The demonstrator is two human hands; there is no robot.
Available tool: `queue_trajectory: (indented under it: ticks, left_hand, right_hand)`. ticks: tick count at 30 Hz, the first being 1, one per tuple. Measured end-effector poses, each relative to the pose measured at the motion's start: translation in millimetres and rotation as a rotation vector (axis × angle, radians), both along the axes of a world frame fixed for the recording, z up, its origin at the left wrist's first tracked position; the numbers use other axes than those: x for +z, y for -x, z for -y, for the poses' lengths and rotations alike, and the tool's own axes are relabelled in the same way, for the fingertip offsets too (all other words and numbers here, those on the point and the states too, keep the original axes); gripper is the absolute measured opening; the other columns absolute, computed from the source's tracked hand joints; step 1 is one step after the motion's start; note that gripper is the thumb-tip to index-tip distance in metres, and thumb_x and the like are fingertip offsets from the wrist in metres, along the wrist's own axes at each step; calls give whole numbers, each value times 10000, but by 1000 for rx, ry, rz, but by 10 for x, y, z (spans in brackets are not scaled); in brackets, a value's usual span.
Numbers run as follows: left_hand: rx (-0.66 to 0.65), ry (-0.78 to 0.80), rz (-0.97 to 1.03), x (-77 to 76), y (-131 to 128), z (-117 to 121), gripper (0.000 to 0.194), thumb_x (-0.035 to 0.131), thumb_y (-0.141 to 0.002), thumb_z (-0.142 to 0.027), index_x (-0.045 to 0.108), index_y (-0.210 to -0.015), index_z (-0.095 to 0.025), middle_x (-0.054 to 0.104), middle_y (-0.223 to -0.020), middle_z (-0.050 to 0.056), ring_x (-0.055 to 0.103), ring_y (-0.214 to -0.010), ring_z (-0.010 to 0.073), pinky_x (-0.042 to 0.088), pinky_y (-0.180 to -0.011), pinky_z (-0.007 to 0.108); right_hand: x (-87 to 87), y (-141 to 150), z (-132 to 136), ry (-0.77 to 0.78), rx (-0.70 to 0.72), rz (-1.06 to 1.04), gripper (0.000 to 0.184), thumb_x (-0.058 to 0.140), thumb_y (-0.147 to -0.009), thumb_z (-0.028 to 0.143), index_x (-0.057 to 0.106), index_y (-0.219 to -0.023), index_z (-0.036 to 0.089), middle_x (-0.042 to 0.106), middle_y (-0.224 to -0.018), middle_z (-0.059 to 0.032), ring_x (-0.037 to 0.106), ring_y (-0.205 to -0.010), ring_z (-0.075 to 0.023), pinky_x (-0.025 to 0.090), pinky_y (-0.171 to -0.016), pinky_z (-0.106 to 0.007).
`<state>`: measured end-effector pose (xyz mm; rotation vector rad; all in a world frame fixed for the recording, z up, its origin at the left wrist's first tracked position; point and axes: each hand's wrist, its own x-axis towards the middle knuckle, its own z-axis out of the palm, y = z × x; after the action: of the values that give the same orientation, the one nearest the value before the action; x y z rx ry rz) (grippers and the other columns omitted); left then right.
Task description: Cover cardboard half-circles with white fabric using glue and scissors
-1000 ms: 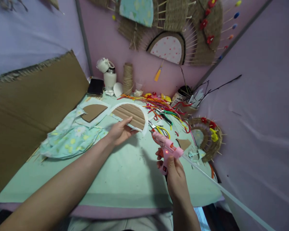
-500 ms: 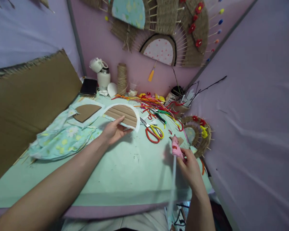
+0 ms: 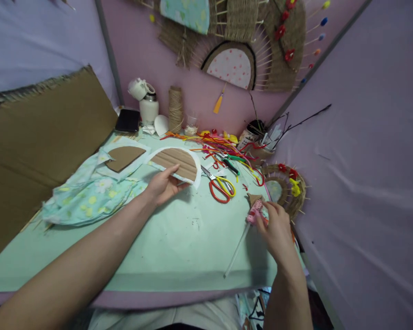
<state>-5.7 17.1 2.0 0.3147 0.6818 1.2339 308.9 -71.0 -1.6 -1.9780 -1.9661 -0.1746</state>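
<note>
Between the thumb and fingers of my left hand point(image 3: 164, 185) is a cardboard half-circle point(image 3: 177, 161) edged with white-backed fabric, its corrugated face up. At the right of the table, my right hand point(image 3: 274, 220) is closed on a pink hot glue gun point(image 3: 255, 211), low over the tabletop by a cardboard scrap point(image 3: 253, 198). A clear glue stick point(image 3: 237, 251) juts from the gun's back toward the table's front edge. Most of the gun's handle is hidden by my fingers. Scissors point(image 3: 221, 189) with red and yellow handles lie between my hands.
Flowered fabric point(image 3: 89, 201) lies at left with another cardboard shape point(image 3: 125, 159) near it. Pipe cleaners point(image 3: 223, 145) and green-handled pliers point(image 3: 231, 165) lie behind the scissors. A twine spool point(image 3: 175, 110) and a white jar point(image 3: 149, 109) stand at the back; a woven arch point(image 3: 289, 190) sits right.
My right hand has carried the glue gun rightward and down to the tabletop, turning it so the glue stick points toward me. My left hand still holds the cardboard half-circle.
</note>
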Motion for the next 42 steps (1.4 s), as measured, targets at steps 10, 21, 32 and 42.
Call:
queue_trajectory:
  ticks: [10,21,32,42]
  left_hand:
    - [-8,-6,-9,49,17,24,330,543,-848,-128,568,-1171,-188,707,-847,37,683,-734,179,584,-619,322]
    - [-7,-67,25,48,148,-23,295,556,-827,-128,594,-1118,-144,718,-848,57,683,-733,173,572,-633,286]
    - [-89,-62,10,55,149,48,297,582,-791,-120,610,-1087,-117,724,-899,92,694,-770,203,581,-672,328]
    - [-199,-43,-43,113,123,128,324,574,-776,-106,606,-1097,-132,731,-917,113,702,-764,218,579,-660,333]
  right_hand:
    - [227,961,-982,483,147,57,259,558,-918,302,596,-1116,140,621,-1112,-93,621,-947,-206,524,-819,-403]
    - [313,684,-498,474,253,-217,134,481,-814,274,537,-737,180,506,-606,23,461,-556,-126,337,-512,-243]
    - [380,590,550,924,316,-1080,328,719,-644,293,552,-915,214,500,-753,20,479,-711,-153,395,-616,-237]
    - [392,774,554,970,260,-1105,150,643,-744,317,580,-778,185,420,-604,56,295,-506,-75,236,-430,-183]
